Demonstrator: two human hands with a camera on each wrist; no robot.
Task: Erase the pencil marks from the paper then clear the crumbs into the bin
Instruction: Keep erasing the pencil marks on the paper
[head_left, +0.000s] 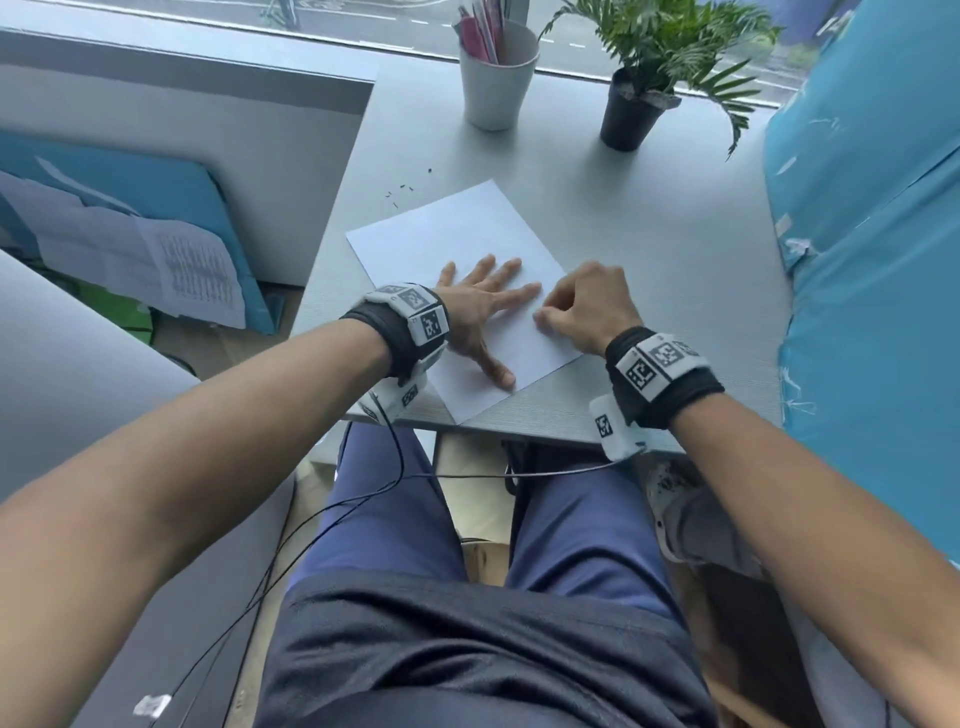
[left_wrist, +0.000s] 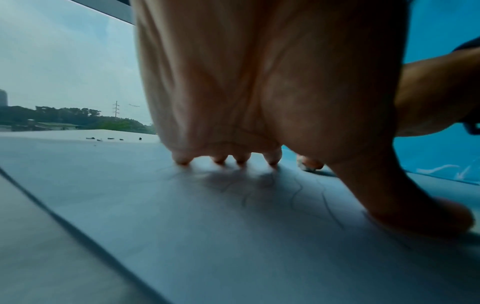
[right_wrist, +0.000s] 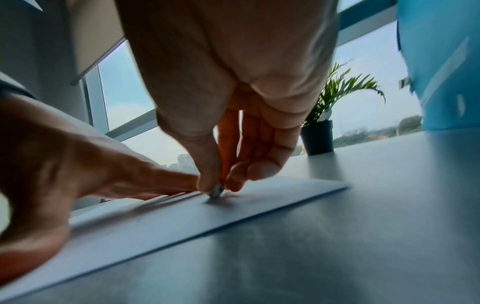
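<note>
A white sheet of paper (head_left: 457, 244) lies at an angle on the grey desk (head_left: 649, 249). My left hand (head_left: 483, 306) lies flat on it with fingers spread, pressing it down. Faint pencil lines (left_wrist: 296, 193) show on the paper under that hand. My right hand (head_left: 582, 306) pinches a small grey eraser (right_wrist: 217, 190) between thumb and fingers, its tip touching the paper near the right edge, just beside my left fingertips. Dark eraser crumbs (head_left: 402, 189) lie on the desk past the paper's far left corner, and the same crumbs (left_wrist: 111, 138) show in the left wrist view.
A pale cup of pens (head_left: 497, 73) and a potted plant (head_left: 636, 104) stand at the back of the desk by the window. A blue padded surface (head_left: 872, 260) rises on the right. Papers and a blue board (head_left: 145, 249) sit on the floor at left.
</note>
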